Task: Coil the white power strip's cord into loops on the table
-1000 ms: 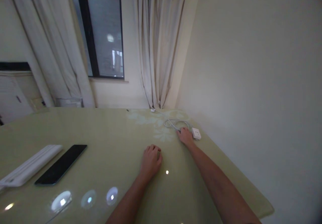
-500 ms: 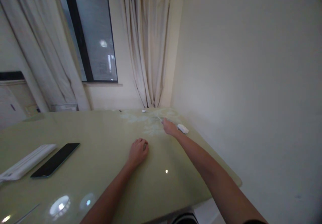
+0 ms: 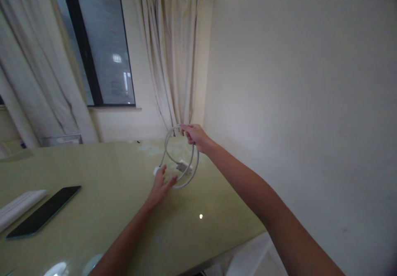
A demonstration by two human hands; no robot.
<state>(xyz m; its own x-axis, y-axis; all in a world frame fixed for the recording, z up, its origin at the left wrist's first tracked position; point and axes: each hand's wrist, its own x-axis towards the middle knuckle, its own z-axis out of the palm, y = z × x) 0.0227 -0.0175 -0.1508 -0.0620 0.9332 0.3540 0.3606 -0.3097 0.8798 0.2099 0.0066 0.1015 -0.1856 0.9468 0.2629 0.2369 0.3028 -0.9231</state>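
Observation:
My right hand (image 3: 196,136) is closed round the top of a looped white charger cable (image 3: 168,143) and holds it up above the pale green table (image 3: 102,172). The white plug block (image 3: 185,166) dangles inside the loop, just above the tabletop. Below it, my left hand (image 3: 161,184) reaches up with its fingers spread, touching the lower part of the loop near the cable's small white end (image 3: 156,170).
A black phone (image 3: 43,211) and a white keyboard-like bar (image 3: 17,208) lie at the table's left. Cream curtains (image 3: 169,56) and a dark window (image 3: 99,48) stand behind the table. A bare wall (image 3: 294,102) runs close along the table's right edge.
My right hand has closed on the cable and lifted it off the table into a hanging loop. My left hand has opened and risen to the loop. The view has swung right.

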